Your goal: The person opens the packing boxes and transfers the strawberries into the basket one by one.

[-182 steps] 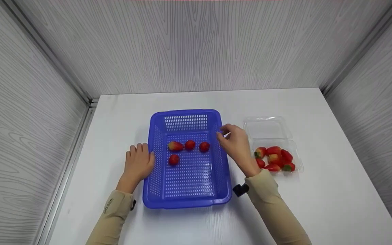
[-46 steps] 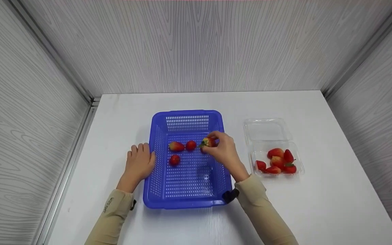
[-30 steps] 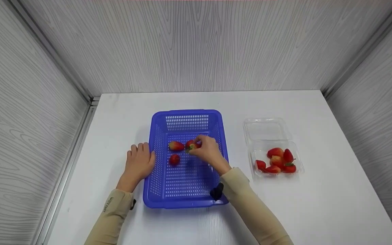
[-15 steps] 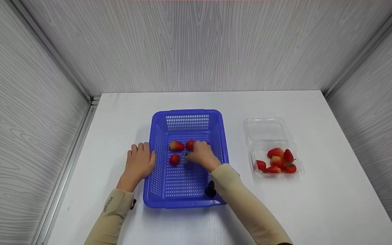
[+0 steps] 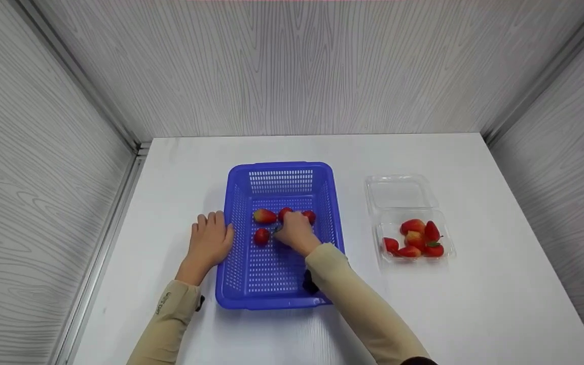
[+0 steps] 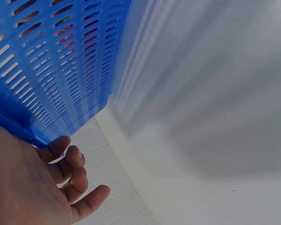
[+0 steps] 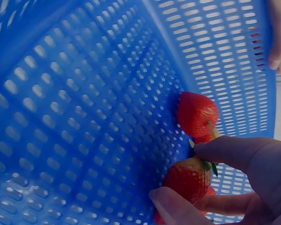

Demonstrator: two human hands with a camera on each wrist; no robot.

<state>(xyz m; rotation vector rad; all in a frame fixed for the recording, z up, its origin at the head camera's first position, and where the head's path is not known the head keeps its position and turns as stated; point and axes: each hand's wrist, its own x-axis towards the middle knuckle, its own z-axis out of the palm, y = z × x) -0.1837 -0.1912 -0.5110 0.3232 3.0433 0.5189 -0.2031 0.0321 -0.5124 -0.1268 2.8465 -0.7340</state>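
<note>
In the head view, a blue perforated plastic basket [image 5: 282, 303] holds several red strawberries [image 5: 264, 216]. My left hand [image 5: 210, 241] grips its left rim, thumb over the edge; the left wrist view shows the bent fingers [image 6: 78, 180] outside the wall. My right hand [image 5: 297, 232] is down inside the basket. In the right wrist view it pinches a green-leaved strawberry [image 7: 187, 180] between thumb and index finger, low over the basket floor. Another strawberry [image 7: 196, 115] lies just beyond the fingertips. From the head view, the hand hides most of the held strawberry.
To the right stands an open clear plastic clamshell box [image 5: 398, 192], its lid laid back and several strawberries [image 5: 413, 238] in its near half. Both rest on a white table [image 5: 474, 304], enclosed by grey wood-grain panels [image 5: 292, 71] at the back and sides.
My right hand has carried a strawberry from the basket's right side leftward and down towards its floor. Earlier, the clamshell box held more strawberries. My left hand has stayed on the rim.
</note>
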